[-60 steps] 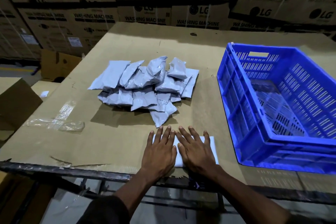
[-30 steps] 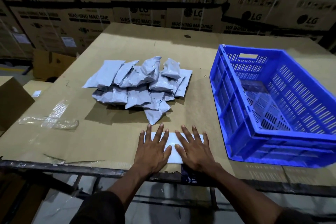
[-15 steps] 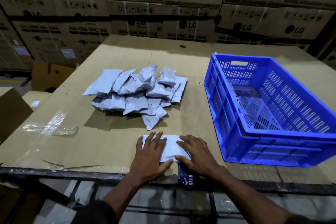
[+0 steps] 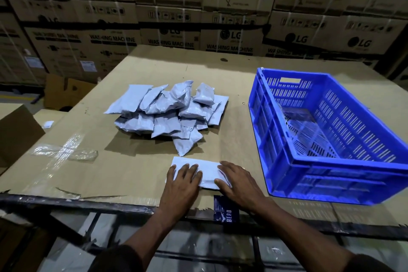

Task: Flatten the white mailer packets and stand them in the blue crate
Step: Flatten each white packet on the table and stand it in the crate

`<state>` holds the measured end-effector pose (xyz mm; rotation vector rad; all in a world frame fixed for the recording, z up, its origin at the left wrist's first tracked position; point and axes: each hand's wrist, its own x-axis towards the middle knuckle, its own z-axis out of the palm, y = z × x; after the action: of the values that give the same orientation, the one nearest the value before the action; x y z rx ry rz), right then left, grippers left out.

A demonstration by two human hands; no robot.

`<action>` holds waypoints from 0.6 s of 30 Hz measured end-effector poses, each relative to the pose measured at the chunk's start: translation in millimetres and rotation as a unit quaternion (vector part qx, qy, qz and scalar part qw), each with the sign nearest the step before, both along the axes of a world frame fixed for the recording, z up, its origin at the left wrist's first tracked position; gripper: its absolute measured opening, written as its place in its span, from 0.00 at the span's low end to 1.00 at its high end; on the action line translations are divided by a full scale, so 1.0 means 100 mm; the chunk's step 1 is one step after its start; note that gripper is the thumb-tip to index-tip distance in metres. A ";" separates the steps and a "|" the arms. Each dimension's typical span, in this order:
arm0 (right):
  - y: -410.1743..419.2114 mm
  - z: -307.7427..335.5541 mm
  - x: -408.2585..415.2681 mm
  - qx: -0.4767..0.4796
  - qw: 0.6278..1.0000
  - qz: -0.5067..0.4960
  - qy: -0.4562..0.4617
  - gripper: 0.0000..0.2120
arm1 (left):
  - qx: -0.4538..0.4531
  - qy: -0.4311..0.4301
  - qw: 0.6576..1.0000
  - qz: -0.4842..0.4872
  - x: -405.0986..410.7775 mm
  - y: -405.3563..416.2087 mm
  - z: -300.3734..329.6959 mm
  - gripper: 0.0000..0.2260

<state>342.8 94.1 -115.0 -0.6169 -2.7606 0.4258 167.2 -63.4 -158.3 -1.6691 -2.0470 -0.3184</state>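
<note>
One white mailer packet (image 4: 208, 169) lies flat near the table's front edge. My left hand (image 4: 182, 182) rests palm down on its left part, fingers slightly curled. My right hand (image 4: 237, 181) covers its right end, fingers over the far edge and thumb at the near edge, pinching it. A loose pile of several puffy white mailer packets (image 4: 167, 112) sits further back, left of centre. The blue crate (image 4: 331, 161) stands on the right, close to my right hand, and no packets show inside it.
Brown cardboard (image 4: 231, 86) covers the table, with crumpled clear tape (image 4: 66, 153) at the left. A dark blue card (image 4: 226, 208) hangs over the front edge. Stacked washing machine cartons (image 4: 229, 35) wall off the back. An open carton (image 4: 15, 134) stands at the left.
My hands have gone from pressing flat with spread fingers to curling around the packet's ends. The camera has tilted up, so the scene sits lower in view.
</note>
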 end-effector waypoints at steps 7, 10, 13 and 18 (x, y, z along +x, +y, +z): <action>-0.18 0.05 0.23 0.208 0.942 0.261 -0.020 0.22 | 0.079 -0.046 0.994 0.055 0.00 -0.03 0.01 0.12; -0.09 0.01 0.22 0.244 0.937 0.247 -0.028 0.16 | 0.112 -0.054 0.991 0.042 -0.02 -0.02 0.15 0.11; 0.01 0.21 0.11 0.160 0.971 0.170 0.056 0.04 | 0.120 -0.042 0.990 0.056 0.00 -0.01 0.33 0.15; 0.06 0.58 -0.07 -0.147 0.975 0.032 0.164 0.17 | 0.129 -0.023 0.987 0.095 0.05 -0.08 0.54 0.26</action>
<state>335.6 99.7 -57.1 -0.4715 -2.4248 0.8774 172.2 -71.8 -104.7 -1.3144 -2.0769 -0.5362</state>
